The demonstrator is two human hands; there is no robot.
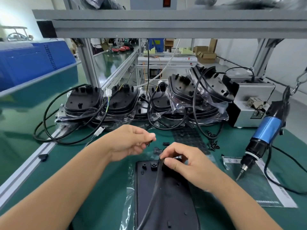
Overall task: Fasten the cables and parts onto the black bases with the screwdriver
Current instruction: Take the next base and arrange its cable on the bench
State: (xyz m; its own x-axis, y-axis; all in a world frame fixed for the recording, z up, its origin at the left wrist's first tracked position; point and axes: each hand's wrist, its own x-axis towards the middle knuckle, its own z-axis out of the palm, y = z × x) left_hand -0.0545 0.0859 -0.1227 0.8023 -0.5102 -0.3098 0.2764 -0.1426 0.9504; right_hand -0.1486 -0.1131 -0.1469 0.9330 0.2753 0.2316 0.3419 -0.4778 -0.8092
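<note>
Right hand [184, 161] pinches cable [153, 190] at far end of black base [166, 201], cable running lengthwise toward viewer; left hand [131, 141] pinches small part just beyond; screwdriver [262, 135] hangs right, untouched.

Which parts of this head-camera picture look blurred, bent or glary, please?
Head view: the grey metal shelf frame bows from wide-angle distortion and smears near the top edge; the glossy green conveyor surface mirrors its surroundings; the clear plastic bags glint; both hands, left hand and right hand, are slightly soft.
</note>
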